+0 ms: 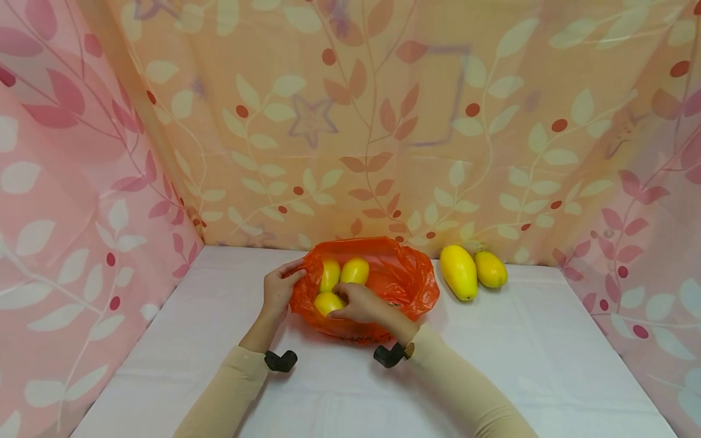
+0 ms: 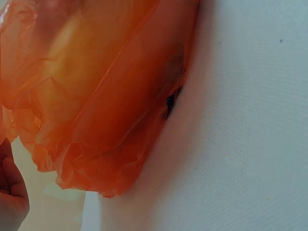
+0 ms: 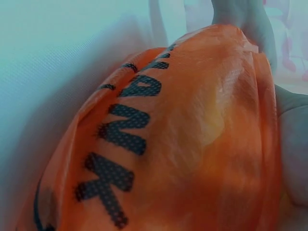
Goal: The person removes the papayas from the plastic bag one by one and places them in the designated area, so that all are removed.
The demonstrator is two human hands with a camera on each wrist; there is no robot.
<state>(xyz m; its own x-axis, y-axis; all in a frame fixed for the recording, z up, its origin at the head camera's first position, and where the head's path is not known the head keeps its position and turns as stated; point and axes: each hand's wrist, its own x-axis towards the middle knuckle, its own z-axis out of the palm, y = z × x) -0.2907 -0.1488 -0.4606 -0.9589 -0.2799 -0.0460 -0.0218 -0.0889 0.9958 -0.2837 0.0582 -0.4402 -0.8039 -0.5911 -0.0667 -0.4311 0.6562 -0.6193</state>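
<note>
An orange-red plastic bag (image 1: 402, 274) lies with its mouth spread upward on the white table. My left hand (image 1: 278, 291) holds its left rim between thumb and fingers. Inside the bag, my right hand (image 1: 361, 303) has its fingers around a smooth yellow fruit (image 1: 326, 303), partly hiding it. Two more yellow fruits lie behind it, one at the left (image 1: 330, 275) and one at the right (image 1: 355, 271). In the right wrist view, black letters run along the bag (image 3: 183, 130), and the right palm (image 3: 296, 144) shows at the edge. Through the bag (image 2: 125, 106), a yellow shape glows in the left wrist view.
Right of the bag, a long yellow fruit (image 1: 459, 272) and a shorter yellow fruit (image 1: 491, 269) lie side by side near the table's back edge. Leaf-patterned curtains (image 1: 361, 121) enclose the white table (image 1: 339, 395) at the back and both sides.
</note>
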